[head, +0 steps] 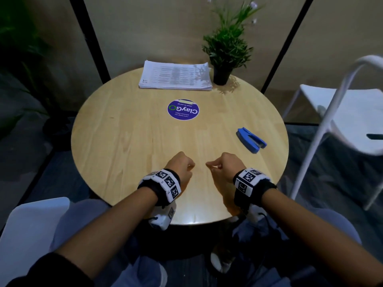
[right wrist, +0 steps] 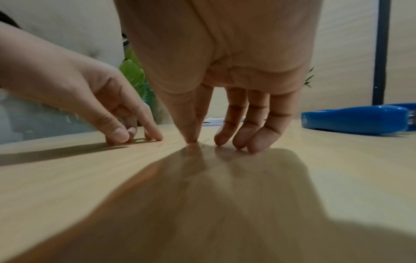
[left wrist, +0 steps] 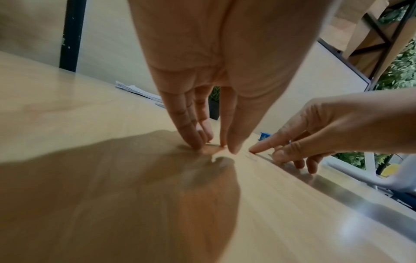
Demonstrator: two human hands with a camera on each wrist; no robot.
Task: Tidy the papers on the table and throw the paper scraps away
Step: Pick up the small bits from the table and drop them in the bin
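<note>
A neat stack of printed papers (head: 175, 76) lies at the far edge of the round wooden table (head: 124, 141); its corner shows in the left wrist view (left wrist: 135, 89). Both hands rest near the table's front edge, a little apart. My left hand (head: 191, 165) points down with its fingertips (left wrist: 198, 144) bunched on the bare wood. My right hand (head: 209, 164) does the same, thumb and index tips (right wrist: 191, 139) meeting on the tabletop and the other fingers touching beside them. No scrap shows between or under any fingers.
A blue stapler (head: 250, 139) lies to the right of my hands. A round purple sticker (head: 183, 109) marks the table's middle. A potted plant (head: 226, 48) stands beside the papers. A white chair (head: 342, 112) is at the right.
</note>
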